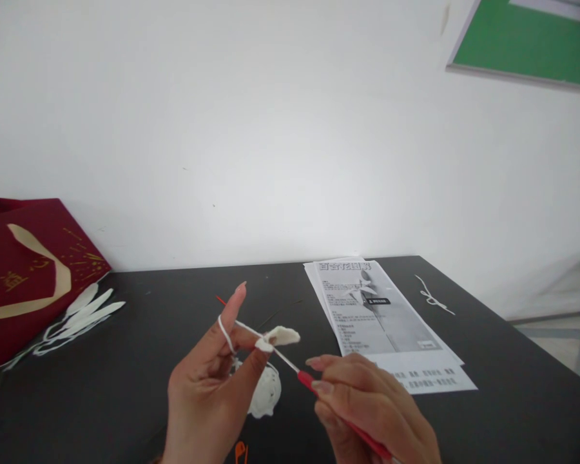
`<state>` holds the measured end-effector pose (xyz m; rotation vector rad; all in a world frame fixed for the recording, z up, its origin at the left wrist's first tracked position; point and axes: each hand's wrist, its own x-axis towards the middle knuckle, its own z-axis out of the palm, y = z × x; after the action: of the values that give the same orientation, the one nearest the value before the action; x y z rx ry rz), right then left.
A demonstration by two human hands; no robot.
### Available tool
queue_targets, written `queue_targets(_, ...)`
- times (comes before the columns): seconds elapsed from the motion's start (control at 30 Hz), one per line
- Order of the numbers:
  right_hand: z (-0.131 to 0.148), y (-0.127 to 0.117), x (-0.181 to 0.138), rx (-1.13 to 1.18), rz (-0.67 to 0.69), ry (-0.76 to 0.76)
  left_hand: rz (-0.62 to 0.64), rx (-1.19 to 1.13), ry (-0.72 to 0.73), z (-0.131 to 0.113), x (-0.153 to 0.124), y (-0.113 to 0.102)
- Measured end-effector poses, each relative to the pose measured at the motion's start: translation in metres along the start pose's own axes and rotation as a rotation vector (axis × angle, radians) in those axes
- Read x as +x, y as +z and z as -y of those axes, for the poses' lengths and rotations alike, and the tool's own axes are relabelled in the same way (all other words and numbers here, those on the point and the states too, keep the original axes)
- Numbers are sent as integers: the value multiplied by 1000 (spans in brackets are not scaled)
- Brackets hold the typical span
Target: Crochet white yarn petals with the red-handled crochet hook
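Observation:
Between the thumb and fingers of my left hand [212,380] is a small white crochet piece [281,336]. White yarn loops round the raised index finger of that hand and runs to the piece. My right hand [367,406] grips a crochet hook [305,379] by its red handle, and the hook's thin shaft reaches into the edge of the crochet piece. The hook's tip is hidden at the stitches. Behind and below my left hand, a ball of white yarn [265,393] sits on the table, partly covered by the thumb.
A dark table [140,361] meets a white wall. Printed sheets [381,322] lie at the right, with a scrap of white yarn [432,296] beyond them. Several white crocheted strips [89,309] lie by a dark red bag [24,277] at the left. An orange stitch marker [241,451] is near the front.

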<state>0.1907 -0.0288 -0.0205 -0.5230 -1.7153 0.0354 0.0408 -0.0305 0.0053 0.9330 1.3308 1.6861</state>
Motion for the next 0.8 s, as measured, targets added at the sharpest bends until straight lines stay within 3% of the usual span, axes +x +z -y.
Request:
queue_targets(0.2, 13, -1, 6, -115, 58, 15, -14, 150, 179, 11, 1, -4)
queue_targets(0.33, 15, 2, 8, -191, 36, -65, -10, 192, 268, 21, 5, -7)
queue_targets(0.43, 11, 5, 7, -200, 1, -59, -36, 160, 244, 24, 5, -5)
queue_targets(0.67, 6, 10, 3, -124, 72, -85, -45, 68, 165, 20, 6, -2)
queue_targets(0.73, 4, 12, 1, -33, 23, -10, -26, 54, 122, 19, 9, -2)
queue_targets(0.8, 1, 12, 2, 84, -32, 177, 22, -1, 53, 20, 13, -1)
